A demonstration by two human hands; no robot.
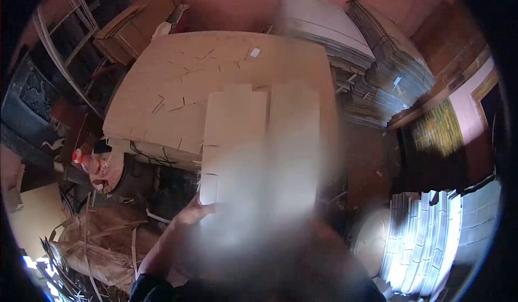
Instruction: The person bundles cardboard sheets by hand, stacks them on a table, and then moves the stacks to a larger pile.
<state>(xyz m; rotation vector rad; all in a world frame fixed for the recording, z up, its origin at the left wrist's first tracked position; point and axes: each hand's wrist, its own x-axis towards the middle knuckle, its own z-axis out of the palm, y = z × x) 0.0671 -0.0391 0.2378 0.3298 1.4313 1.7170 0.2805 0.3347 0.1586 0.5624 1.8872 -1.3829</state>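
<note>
Over a broad stack of tan cardboard sheets (216,70), the left hand (191,213) pinches the lower left edge of a pale, flat, slotted cardboard blank (237,129), whose lower half is blurred.

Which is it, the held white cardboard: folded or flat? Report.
Flat: the white cardboard is spread out, unfolded; the left hand grips its corner.

My left hand (192,213) is raised ahead of me, fingers pinched closed, its bare forearm (161,250) stretched up from lower left; my right hand is lost in blur.
</note>
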